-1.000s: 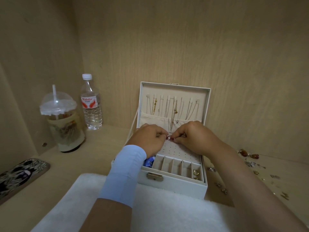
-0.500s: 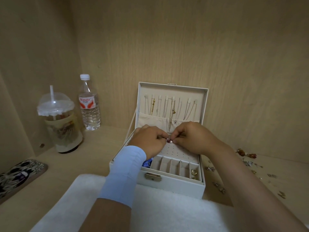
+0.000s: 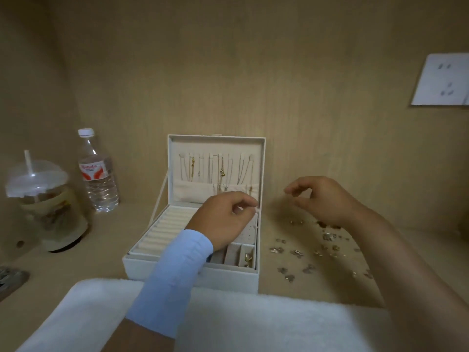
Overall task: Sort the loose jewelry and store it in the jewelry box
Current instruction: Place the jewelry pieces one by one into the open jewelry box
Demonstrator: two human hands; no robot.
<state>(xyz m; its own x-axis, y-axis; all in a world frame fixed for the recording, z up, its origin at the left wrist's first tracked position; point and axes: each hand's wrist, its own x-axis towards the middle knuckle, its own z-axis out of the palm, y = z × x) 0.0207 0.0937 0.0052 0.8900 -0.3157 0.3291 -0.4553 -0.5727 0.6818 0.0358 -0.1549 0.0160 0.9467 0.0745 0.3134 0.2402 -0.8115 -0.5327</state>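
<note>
The white jewelry box [image 3: 187, 278] stands open, with several necklaces hanging in its raised lid [image 3: 215, 148]. My left hand [image 3: 220, 219], in a light blue cuff, hovers over the box's perforated earring panel; its thumb and forefinger pinch a tiny pale piece at the panel's right edge. My right hand [image 3: 322, 199] hangs in the air to the right of the box, above the loose jewelry [image 3: 297, 252] scattered on the shelf. Its fingers are loosely curled and hold nothing. A gold earring [image 3: 247, 259] lies in the front right compartment.
A water bottle [image 3: 99, 179] and a domed drink cup [image 3: 45, 204] stand at the left. A white towel [image 3: 253, 323] covers the near edge. A patterned phone case [image 3: 10, 278] lies far left. A wall socket [image 3: 444, 80] sits at the upper right.
My right hand left the earring panel and moved right, over the loose pieces. My left hand stayed over the box. The view shifted to the right.
</note>
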